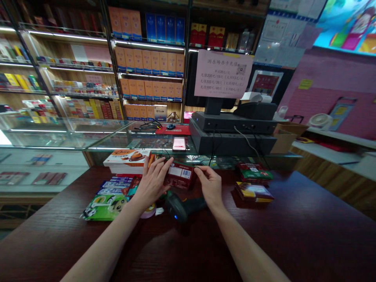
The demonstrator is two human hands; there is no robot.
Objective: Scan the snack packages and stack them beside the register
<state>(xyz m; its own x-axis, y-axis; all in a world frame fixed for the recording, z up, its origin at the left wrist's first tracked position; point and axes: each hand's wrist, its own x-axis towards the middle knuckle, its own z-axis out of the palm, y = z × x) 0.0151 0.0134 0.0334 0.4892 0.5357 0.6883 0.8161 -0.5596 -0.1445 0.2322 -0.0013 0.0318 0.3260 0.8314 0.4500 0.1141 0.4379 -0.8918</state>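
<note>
Between my two hands is a dark red box point(179, 176), tilted up so a white label and a barcode face me. My left hand point(152, 178) grips its left end, fingertips at the top edge and thumb low. My right hand point(210, 186) pinches the upper right corner between thumb and fingers. Just below the box, a black barcode scanner point(178, 209) with a blue light lies on the dark wooden counter point(176, 254). Beside my left forearm are a green panda snack packet point(104, 207), blue packets point(114, 186) and a white-and-orange box point(127, 158).
On the right lie a stack of yellow-and-brown packets point(254, 192) and dark red and green packets point(255, 172). Behind stands a cash register point(232, 133) with a paper sign point(223, 73) on its screen. A glass counter point(138, 141) holds a mouse point(170, 126) and cables.
</note>
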